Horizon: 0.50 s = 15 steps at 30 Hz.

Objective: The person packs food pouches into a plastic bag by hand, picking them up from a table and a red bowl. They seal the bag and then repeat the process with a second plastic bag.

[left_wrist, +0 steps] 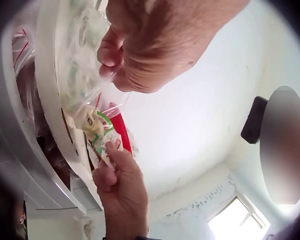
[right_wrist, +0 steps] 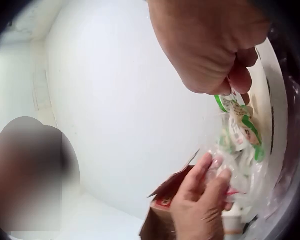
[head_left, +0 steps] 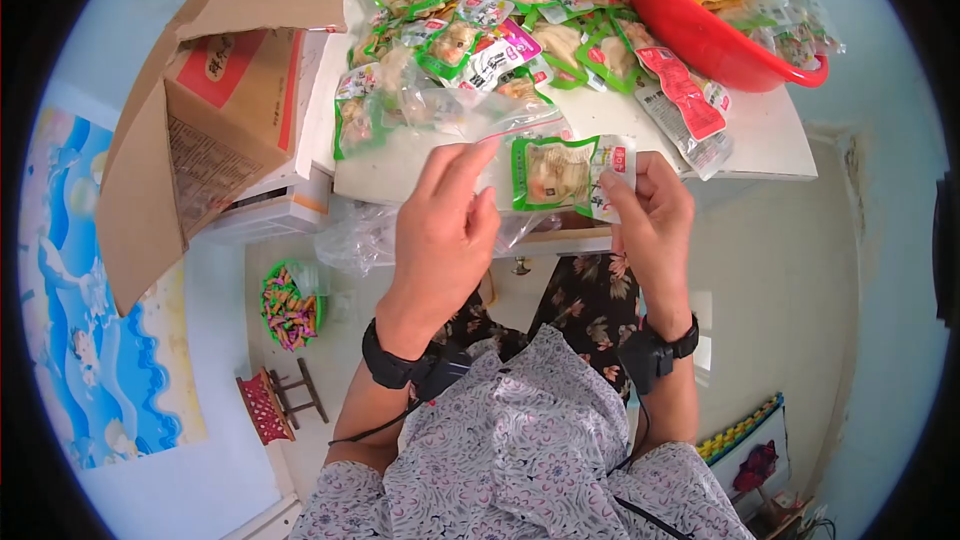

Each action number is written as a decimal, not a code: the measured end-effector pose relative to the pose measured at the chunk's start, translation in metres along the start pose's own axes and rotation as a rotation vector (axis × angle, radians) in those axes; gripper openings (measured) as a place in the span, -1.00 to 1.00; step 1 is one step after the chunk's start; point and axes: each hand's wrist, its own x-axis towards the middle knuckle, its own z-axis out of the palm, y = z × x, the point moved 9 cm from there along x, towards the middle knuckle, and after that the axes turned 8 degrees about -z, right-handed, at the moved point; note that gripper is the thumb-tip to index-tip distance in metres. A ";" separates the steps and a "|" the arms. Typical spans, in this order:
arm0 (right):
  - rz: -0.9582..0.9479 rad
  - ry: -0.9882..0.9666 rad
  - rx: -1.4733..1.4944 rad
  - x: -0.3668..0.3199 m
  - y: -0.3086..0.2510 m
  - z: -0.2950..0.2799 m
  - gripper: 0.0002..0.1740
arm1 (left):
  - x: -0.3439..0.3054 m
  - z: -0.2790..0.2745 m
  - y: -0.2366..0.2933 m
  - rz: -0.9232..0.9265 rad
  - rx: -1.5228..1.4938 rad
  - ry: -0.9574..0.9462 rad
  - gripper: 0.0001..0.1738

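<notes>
My left hand (head_left: 440, 230) pinches the edge of a clear zip bag (head_left: 440, 112) with a red line along its mouth. In the left wrist view the crinkled film of this bag hangs under the curled fingers. Between thumb and fingers of my right hand (head_left: 655, 225) is a sealed food packet (head_left: 552, 178), green-edged and white at one end, with a pale piece of food showing through. It is held level, right by the bag's mouth. The right wrist view has the packet (right_wrist: 245, 122) just below the right fingertips, while the left hand (right_wrist: 200, 205) is at the bag.
A heap of similar packets (head_left: 450, 45) covers the back of the white table (head_left: 780, 145). A red basin (head_left: 690, 30) with more packets stands at the back right. An opened cardboard box (head_left: 235, 100) is at the left; a green basket (head_left: 318, 308) sits on the floor.
</notes>
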 end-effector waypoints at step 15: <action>0.157 -0.450 0.247 0.021 0.000 0.077 -0.66 | 0.002 0.033 0.045 0.262 -0.083 -0.001 -0.15</action>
